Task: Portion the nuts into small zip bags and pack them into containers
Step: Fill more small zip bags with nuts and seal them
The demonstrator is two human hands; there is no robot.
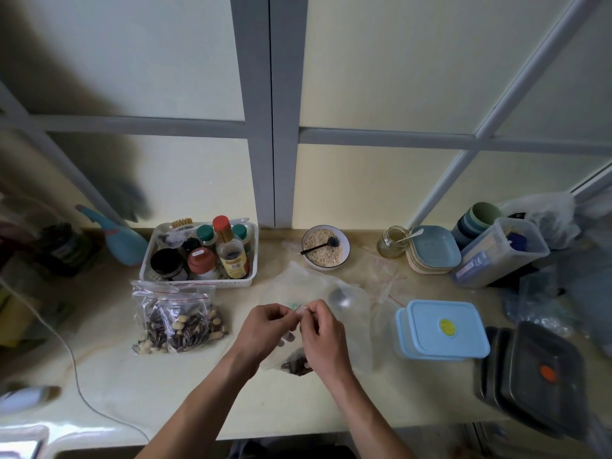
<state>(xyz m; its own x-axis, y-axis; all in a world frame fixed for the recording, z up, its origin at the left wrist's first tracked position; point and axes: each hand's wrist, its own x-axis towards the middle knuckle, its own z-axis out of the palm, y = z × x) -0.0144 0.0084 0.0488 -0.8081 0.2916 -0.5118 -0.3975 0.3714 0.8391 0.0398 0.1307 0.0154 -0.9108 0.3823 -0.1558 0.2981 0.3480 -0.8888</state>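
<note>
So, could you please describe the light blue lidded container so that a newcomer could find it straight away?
Start at the pale countertop under the window and look just right of the person's right hand. The light blue lidded container sits there, a yellow sticker on its lid. The stacked containers to its right are dark, with an orange spot.

No legible text on any bottle label (233, 262) or lid sticker (446, 327).

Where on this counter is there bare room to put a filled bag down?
Bare counter lies in front of the filled zip bags, left of the left hand. The right side is crowded: blue-lidded containers, dark containers, stacked plates.
</note>
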